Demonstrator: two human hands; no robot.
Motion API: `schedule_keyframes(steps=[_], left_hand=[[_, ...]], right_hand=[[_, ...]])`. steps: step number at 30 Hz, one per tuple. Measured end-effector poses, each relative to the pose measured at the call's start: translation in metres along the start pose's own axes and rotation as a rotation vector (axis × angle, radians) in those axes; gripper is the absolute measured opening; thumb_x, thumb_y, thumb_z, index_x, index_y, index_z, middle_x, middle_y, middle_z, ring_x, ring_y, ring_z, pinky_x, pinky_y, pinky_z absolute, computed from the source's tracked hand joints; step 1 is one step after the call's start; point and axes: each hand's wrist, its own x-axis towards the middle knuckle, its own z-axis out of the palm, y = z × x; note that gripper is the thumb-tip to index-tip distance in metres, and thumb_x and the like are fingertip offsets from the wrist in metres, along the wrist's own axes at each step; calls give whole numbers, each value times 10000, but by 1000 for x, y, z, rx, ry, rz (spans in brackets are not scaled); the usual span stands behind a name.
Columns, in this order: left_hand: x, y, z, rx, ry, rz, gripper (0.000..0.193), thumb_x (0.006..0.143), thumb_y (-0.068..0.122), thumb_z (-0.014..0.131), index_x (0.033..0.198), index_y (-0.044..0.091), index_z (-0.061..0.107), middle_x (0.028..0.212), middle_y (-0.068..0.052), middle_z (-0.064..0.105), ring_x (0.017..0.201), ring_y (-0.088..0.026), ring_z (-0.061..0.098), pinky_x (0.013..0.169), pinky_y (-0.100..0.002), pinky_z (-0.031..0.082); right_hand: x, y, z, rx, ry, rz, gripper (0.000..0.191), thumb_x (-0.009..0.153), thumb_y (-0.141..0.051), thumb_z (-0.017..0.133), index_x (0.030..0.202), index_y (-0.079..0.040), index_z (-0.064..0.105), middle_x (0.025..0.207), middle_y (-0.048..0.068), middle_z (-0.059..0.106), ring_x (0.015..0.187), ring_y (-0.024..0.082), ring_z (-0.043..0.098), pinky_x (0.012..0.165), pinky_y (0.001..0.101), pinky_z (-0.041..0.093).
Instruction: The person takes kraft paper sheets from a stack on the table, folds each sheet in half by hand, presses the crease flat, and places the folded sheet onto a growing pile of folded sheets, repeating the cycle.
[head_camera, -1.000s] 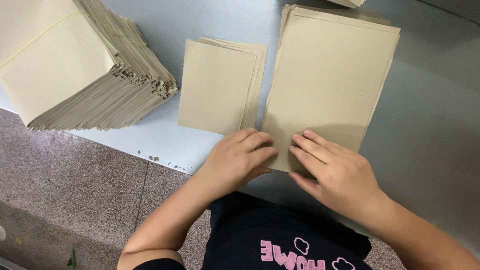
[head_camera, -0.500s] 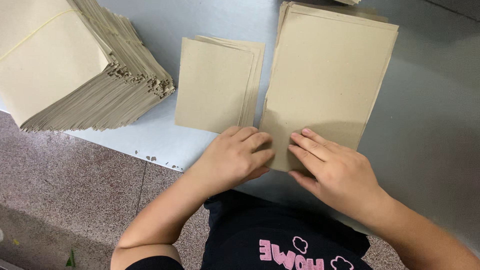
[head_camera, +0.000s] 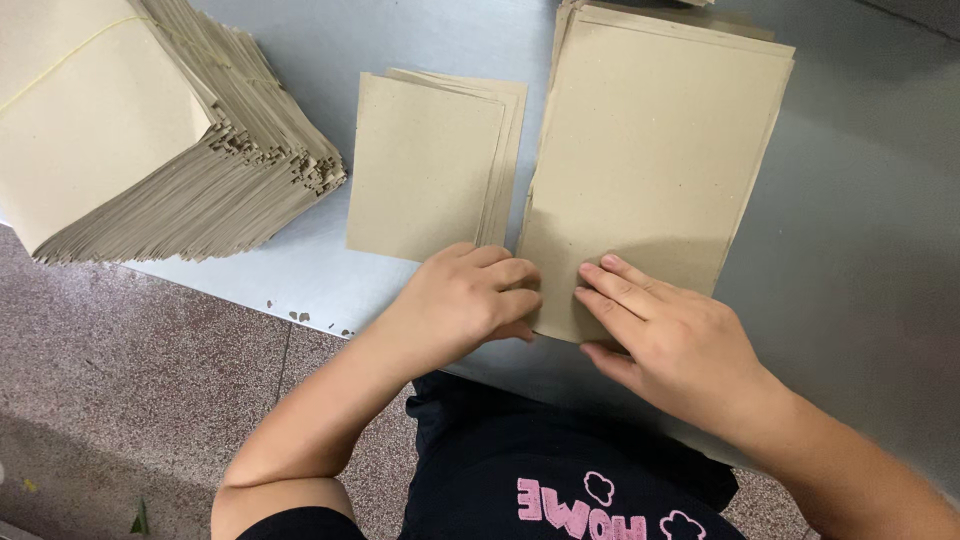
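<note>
Brown paper stack (head_camera: 650, 170) near edge, left hand (head_camera: 465, 300) curled, right hand (head_camera: 680, 335) flat on it

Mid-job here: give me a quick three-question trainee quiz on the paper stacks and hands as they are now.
1. True or false: the right hand lies flat on the large paper stack.
2. Which stack is bound with a yellow band? A) the small stack B) the fanned pile C) the large paper stack
3. Fill in: the left hand rests at the large stack's near ____ corner.

Key: 1 true; 2 B; 3 left.
</note>
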Motion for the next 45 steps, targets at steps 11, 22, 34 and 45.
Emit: schedule_keyframes(steps=[11, 22, 34, 45], left_hand=[[2, 4, -1, 58, 106, 10, 135, 853, 212, 768, 927, 124, 698, 954, 11, 687, 923, -195, 646, 745, -348, 485], [10, 4, 4, -18, 134, -56, 207, 830, 253, 814, 848, 144, 638, 851, 8, 637, 888, -221, 642, 738, -380, 485], [8, 3, -3, -223, -23, -221, 241, 828, 282, 806, 962, 141, 663, 1054, -40, 677, 1005, -284, 667, 845, -432, 524], [-10, 13, 9, 395, 11, 219, 146, 944, 246, 690, 1021, 140, 755, 1472, -73, 583, 1404, -256, 491, 1100, -424, 448]], right_hand=[[-1, 4, 0, 79, -16, 55, 199, 826, -281, 764, 978, -154, 782, 1250, 60, 721, 1218, 233, 657, 832, 345, 579], [-2, 3, 0, 90, -61, 70, 295, 766, -350, 796, 973, -139, 786, 1231, 55, 718, 1240, 238, 628, 851, 353, 567], [-3, 15, 1, 136, -37, 103, 139, 764, -312, 801, 853, -211, 766, 1226, -36, 742, 1213, 156, 658, 824, 317, 579], [-7, 21, 10, 260, 57, 193, 70, 917, -132, 687, 934, -102, 626, 1031, 64, 779, 1098, 216, 742, 754, 341, 604]])
